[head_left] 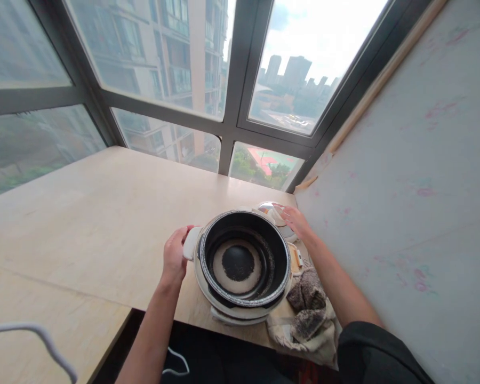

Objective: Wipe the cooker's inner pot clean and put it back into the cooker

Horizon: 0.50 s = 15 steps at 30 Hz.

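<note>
The person's left hand (175,253) was closed around the white side handle (191,244) of the cooker (240,311), which stood upright just to the right of that hand, near the front edge of the pale ledge (84,224). The dark inner pot (239,264) sat in the cooker, open at the top, with a pale ring around its dark base.

The right hand (296,221) reached past the cooker's far right side, its fingers extended over a pale, lid-like piece (287,232) with a raised knob (277,216). Whether those fingers gripped the knob or only rested there could not be told. The inner pot lay nearer the body than the right hand, and to its left; a crumpled cloth (310,304) lay below that hand, beside the cooker.

The step in hand seemed to be steadying the cooker while handling the piece behind it. Lifting that piece would call for a secure right-hand grip, with the left hand keeping the cooker level.
</note>
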Tool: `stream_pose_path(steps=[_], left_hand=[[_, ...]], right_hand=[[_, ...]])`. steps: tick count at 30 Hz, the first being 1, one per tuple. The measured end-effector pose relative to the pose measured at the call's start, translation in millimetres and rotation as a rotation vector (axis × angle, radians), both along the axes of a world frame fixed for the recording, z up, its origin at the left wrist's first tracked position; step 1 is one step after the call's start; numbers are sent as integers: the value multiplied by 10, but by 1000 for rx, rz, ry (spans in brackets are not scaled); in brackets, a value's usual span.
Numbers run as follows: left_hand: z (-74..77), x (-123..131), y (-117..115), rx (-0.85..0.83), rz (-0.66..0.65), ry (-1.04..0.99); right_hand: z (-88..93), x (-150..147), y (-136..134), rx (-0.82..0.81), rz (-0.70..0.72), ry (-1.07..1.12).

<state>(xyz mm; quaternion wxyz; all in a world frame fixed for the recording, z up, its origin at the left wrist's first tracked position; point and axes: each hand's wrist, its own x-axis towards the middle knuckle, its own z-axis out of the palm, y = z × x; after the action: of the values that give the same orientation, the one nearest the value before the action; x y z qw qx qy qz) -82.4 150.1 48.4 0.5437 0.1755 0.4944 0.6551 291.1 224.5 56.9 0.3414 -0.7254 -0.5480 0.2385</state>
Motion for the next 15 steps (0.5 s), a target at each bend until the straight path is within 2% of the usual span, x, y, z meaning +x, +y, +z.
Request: stream_pose_path(steps=[2,4,6,8,10,13,15], left_hand=[[-72,-32,-93,-37,34,-43],[-119,-31,-218,-48,60,-72],[-123,28,-352,-8,100,-43],[-87,135,-467,47,129,31],[-36,257,-543,75,134,145],[16,378,-566,56,148,303],[21,396,-528,37,161,341]], right_hand=[[59,-42,-369,26,4,186],[95,-101,-780,89,-3,724],[121,-195,-1154,128,-26,948],[135,-329,-1419,123,-57,988],[126,-484,-1546,126,-86,940],[68,-682,-1536,224,-179,779],[20,-757,-1480,312,-240,673]])
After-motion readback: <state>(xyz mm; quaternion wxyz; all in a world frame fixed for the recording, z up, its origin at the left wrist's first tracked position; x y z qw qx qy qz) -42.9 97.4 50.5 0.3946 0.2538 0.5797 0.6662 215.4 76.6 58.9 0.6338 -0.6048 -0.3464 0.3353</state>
